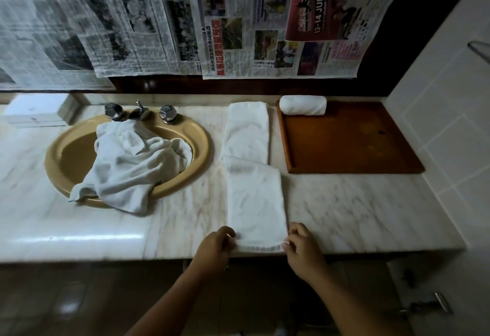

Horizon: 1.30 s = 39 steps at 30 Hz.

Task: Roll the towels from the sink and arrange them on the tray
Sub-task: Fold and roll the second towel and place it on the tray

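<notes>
Marble counter point(358, 203): crumpled towels point(132, 160) fill sink point(61, 158).

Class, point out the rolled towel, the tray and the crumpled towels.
rolled towel point(303, 105), head view, middle of the roll
tray point(352, 144), head view, bare floor
crumpled towels point(130, 166), head view, middle of the heap

VIEW: head, single wide-angle | POSITION: above the near edge of the marble counter point(344, 203) | FACING: forward and down toward the newspaper-covered wall point(185, 17) | RANGE: close, arm's reach | EDGES: bowed | OVERLAP: none, single view
</notes>
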Motion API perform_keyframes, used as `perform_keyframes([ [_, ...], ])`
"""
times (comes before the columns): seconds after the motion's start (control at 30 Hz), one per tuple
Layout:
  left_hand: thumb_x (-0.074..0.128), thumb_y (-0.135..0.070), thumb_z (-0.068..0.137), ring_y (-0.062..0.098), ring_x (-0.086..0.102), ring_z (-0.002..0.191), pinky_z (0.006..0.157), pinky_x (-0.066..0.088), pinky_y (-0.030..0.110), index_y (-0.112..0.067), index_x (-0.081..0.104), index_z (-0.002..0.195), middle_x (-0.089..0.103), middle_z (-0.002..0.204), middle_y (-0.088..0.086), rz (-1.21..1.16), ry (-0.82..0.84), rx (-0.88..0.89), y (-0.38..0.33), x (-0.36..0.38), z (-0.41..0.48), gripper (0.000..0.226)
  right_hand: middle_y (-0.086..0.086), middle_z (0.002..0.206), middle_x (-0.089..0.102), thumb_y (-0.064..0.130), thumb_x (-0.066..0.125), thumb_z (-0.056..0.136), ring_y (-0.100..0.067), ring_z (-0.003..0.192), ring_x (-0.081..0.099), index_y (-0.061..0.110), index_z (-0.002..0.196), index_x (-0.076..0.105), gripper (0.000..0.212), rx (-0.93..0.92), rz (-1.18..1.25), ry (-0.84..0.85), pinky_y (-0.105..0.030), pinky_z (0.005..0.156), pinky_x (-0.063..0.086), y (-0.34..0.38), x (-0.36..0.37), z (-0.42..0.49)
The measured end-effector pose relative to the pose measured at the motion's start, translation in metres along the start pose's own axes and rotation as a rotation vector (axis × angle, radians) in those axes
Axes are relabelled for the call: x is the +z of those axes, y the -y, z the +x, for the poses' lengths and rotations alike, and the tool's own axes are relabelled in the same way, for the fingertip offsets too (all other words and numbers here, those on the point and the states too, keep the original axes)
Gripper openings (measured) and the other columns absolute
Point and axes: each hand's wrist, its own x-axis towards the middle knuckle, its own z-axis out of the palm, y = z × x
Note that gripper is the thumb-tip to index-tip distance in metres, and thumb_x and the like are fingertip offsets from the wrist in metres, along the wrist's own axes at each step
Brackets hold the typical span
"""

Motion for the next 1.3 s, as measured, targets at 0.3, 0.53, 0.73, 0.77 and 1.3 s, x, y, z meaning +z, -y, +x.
perform_keyframes([
  [0.3, 0.078, -0.008, 0.082, 0.004, 0.058, 0.08, 0.062, 0.048, 0.014, -0.023, 0.066, 0.086, 0.049, 0.101, -0.016, 0.029, -0.179, 0.088, 0.018, 0.013, -0.001, 0.02, 0.014, 0.095, 0.042, 0.01, 0.075, 0.082, -0.005, 0.08, 0.052, 0.028, 0.083, 0.049, 0.031, -0.027, -0.01, -0.092, -0.023, 0.073, 0.048, 0.004, 0.001, 0.001],
  [0.53, 0.079, -0.011, 0.086, 0.0, 0.064, 0.086, 0.071, 0.057, 0.025, -0.021, 0.079, 0.099, 0.066, 0.103, -0.014, 0.088, -0.198, 0.252, 0.027, 0.015, -0.004, 0.016, 0.013, 0.103, 0.052, 0.019, 0.079, 0.081, -0.007, 0.089, 0.057, 0.017, 0.081, 0.071, 0.009, -0.107, -0.012, -0.04, -0.018, 0.08, 0.047, -0.008, -0.004, -0.002],
  [0.73, 0.077, -0.026, 0.086, 0.009, 0.062, 0.106, 0.078, 0.057, 0.026, -0.027, 0.068, 0.122, 0.06, 0.126, -0.009, 0.245, -0.102, 0.401, 0.037, 0.007, -0.018, 0.037, 0.011, 0.123, 0.049, 0.016, 0.077, 0.078, -0.01, 0.106, 0.057, 0.021, 0.095, 0.066, 0.021, -0.151, -0.083, 0.057, -0.019, 0.092, 0.046, -0.007, -0.01, -0.009],
  [0.77, 0.077, -0.027, 0.084, 0.011, 0.062, 0.108, 0.079, 0.057, 0.026, -0.026, 0.066, 0.123, 0.059, 0.128, -0.008, 0.266, -0.085, 0.408, 0.036, 0.007, -0.019, 0.04, 0.01, 0.122, 0.049, 0.014, 0.075, 0.079, -0.011, 0.105, 0.057, 0.02, 0.094, 0.065, 0.019, -0.158, -0.081, 0.046, -0.019, 0.091, 0.047, -0.006, -0.01, -0.01],
  [1.3, 0.064, -0.032, 0.095, 0.004, 0.064, 0.081, 0.072, 0.059, 0.036, -0.037, 0.058, 0.1, 0.065, 0.092, -0.014, -0.067, -0.068, -0.003, 0.019, 0.01, -0.01, 0.009, 0.001, 0.147, 0.048, 0.022, 0.059, 0.1, -0.009, 0.129, 0.047, 0.005, 0.116, 0.069, 0.025, 0.012, -0.015, 0.001, -0.017, 0.105, 0.03, -0.008, 0.0, -0.003],
])
